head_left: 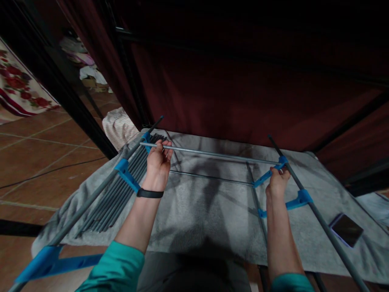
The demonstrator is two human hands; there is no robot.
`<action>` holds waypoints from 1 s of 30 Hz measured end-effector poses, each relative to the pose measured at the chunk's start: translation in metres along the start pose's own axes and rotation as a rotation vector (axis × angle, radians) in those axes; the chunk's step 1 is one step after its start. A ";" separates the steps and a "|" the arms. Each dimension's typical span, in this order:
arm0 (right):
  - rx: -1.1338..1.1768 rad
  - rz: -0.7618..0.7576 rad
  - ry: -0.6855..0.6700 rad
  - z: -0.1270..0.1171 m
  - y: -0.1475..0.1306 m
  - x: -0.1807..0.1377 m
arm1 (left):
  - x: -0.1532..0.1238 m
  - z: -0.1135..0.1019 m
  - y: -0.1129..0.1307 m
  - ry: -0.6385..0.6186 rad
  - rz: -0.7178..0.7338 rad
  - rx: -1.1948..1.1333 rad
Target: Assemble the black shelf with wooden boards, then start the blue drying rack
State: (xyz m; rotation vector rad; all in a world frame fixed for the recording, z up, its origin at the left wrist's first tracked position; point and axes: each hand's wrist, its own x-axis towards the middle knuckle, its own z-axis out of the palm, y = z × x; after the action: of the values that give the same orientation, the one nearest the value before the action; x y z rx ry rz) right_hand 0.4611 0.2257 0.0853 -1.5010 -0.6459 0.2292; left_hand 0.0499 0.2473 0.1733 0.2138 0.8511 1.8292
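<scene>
A long grey metal tube (212,154) runs crosswise in front of me. My left hand (159,160) pinches it near its left end, close to the left side's far blue plastic bracket (146,138). The tube's right end meets another blue bracket (282,161) on the right upright pole (322,225). My right hand (278,182) is closed around that bracket, just below the tube's end; its fingertips are partly hidden. On the left, a second pole (88,200) carries several blue brackets. A lower cross tube (209,176) joins the frame behind.
Loose grey tubes (115,198) lie in a row on the grey blanket (194,219) at left. A phone (346,229) rests on the blanket at right. Dark red curtain (219,93) closes off the back. Tiled floor (45,162) and a black post (63,85) are at left.
</scene>
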 end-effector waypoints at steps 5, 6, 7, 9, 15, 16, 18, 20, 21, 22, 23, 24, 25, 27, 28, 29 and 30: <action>0.014 -0.014 0.004 0.002 0.004 0.002 | 0.006 0.017 0.005 -0.032 0.016 -0.015; 0.016 -0.015 0.002 0.002 0.005 0.002 | 0.009 0.020 0.005 -0.033 0.020 -0.010; 0.015 -0.015 -0.001 0.002 0.006 0.003 | 0.011 0.022 0.005 -0.030 0.024 -0.002; 0.022 -0.014 -0.005 0.002 0.008 0.003 | 0.015 0.025 0.003 -0.015 0.029 0.013; 0.034 -0.020 -0.003 0.001 0.005 0.002 | 0.022 0.019 -0.006 0.009 0.036 0.034; 0.033 -0.018 -0.003 0.002 0.004 0.002 | 0.022 0.018 -0.007 0.014 0.031 0.036; 0.024 -0.007 0.001 0.002 0.002 0.000 | 0.023 0.016 -0.009 0.024 0.022 0.037; 0.014 0.005 0.004 0.002 0.000 -0.001 | 0.024 0.015 -0.010 0.036 0.015 0.038; 0.014 0.008 0.005 0.002 0.000 -0.001 | 0.025 0.014 -0.010 0.041 0.013 0.041; 0.020 0.008 0.009 0.002 0.000 -0.001 | 0.025 0.013 -0.011 0.045 0.012 0.047; 0.031 0.006 0.012 0.002 0.000 -0.001 | 0.026 0.013 -0.011 0.049 0.011 0.053; 0.043 0.003 0.015 0.002 0.000 -0.001 | 0.027 0.012 -0.012 0.052 0.009 0.059; 0.057 0.001 0.017 0.002 0.001 0.000 | 0.028 0.010 -0.012 0.052 0.008 0.064; 0.077 0.005 0.018 0.002 0.001 0.000 | 0.029 0.008 -0.013 0.040 0.004 0.072; 0.082 0.009 0.015 0.002 0.001 0.000 | 0.030 0.007 -0.013 0.029 -0.001 0.076; 0.084 0.012 0.014 0.001 0.001 0.000 | 0.030 0.006 -0.014 0.015 -0.010 0.082; 0.085 0.012 0.015 0.001 0.000 0.000 | 0.030 0.005 -0.015 0.002 -0.016 0.086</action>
State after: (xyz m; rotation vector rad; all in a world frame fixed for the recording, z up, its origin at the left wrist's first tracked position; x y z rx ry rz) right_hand 0.4605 0.2267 0.0847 -1.4246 -0.6081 0.2519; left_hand 0.0506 0.2781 0.1604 0.2589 0.9312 1.7796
